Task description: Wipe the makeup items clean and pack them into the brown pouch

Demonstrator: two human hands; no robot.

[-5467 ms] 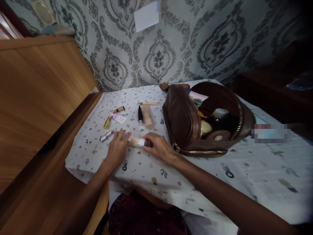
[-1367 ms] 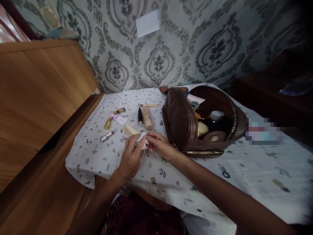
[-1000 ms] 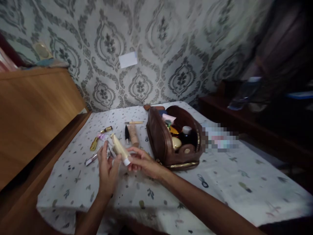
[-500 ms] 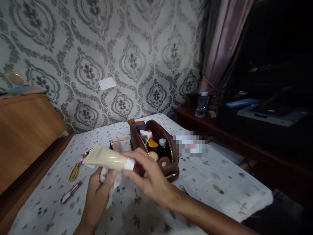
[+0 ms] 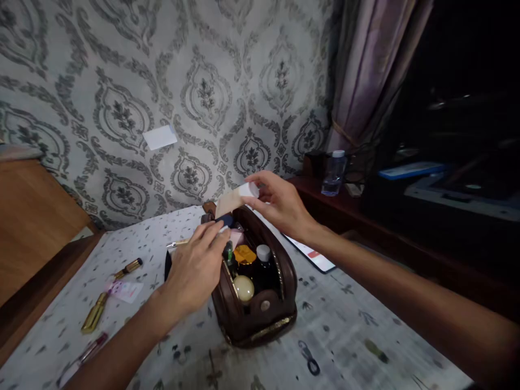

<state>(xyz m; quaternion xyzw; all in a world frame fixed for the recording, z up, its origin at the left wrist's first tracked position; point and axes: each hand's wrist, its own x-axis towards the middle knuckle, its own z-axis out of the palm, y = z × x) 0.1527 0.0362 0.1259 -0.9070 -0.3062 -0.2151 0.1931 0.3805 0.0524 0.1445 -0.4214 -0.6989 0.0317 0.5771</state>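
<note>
My right hand [image 5: 280,203] pinches a beige tube [image 5: 233,199] by its white cap and holds it above the far end of an open brown leather pouch [image 5: 260,314]. My left hand [image 5: 195,271] rests on the pouch's left rim, fingers curled at the opening and touching a pink item inside. Whether it grips anything is hidden. Inside the pouch I see a dark bottle with a grey cap [image 5: 263,262], an orange lid [image 5: 244,254] and a cream round container [image 5: 244,288].
The pouch stands on a table under a patterned white cloth [image 5: 345,336]. Gold lipsticks [image 5: 94,314], a pink sachet [image 5: 124,290] and a small wand [image 5: 83,355] lie at the left. A phone [image 5: 314,257] lies right of the pouch. A water bottle [image 5: 333,173] stands on a dark side shelf.
My right hand has lifted the beige tube from in front of me up over the pouch's far end. My left hand has moved onto the pouch rim. The camera has swung right.
</note>
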